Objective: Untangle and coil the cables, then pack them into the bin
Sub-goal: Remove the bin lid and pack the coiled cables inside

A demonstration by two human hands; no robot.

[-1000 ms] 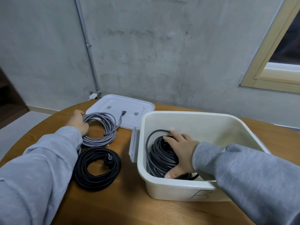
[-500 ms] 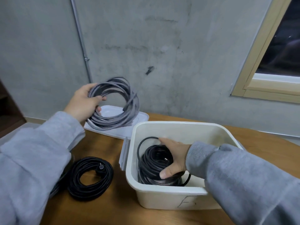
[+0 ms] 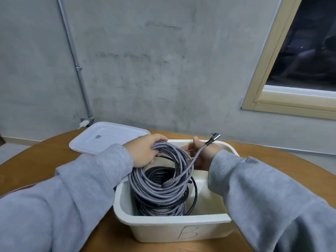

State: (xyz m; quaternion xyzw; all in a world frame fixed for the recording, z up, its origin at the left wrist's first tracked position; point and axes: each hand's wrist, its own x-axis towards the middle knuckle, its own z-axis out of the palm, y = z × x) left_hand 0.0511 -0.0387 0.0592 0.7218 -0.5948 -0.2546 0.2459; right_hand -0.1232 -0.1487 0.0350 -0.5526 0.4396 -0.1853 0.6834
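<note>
A cream plastic bin [image 3: 174, 227] marked "B" stands on the round wooden table. A black cable coil [image 3: 160, 174] lies at its bottom. My left hand [image 3: 144, 151] grips the top of a grey braided cable coil [image 3: 160, 188], which stands on edge inside the bin over the black coil. Its loose end with a metal plug [image 3: 214, 138] sticks up past the far rim. My right hand [image 3: 201, 153] is behind the grey coil at its far side, fingers partly hidden; whether it holds the coil is unclear.
The white bin lid [image 3: 109, 137] lies flat on the table [image 3: 36, 160] behind and left of the bin. A concrete wall with a conduit pipe [image 3: 76, 70] rises beyond the table, and a window frame [image 3: 272, 70] is at the right. My sleeves hide the table's left part.
My left hand carried the grey coil from above the lid over to the right and down into the bin. My right hand left the black coil and rose to the grey coil's far side.
</note>
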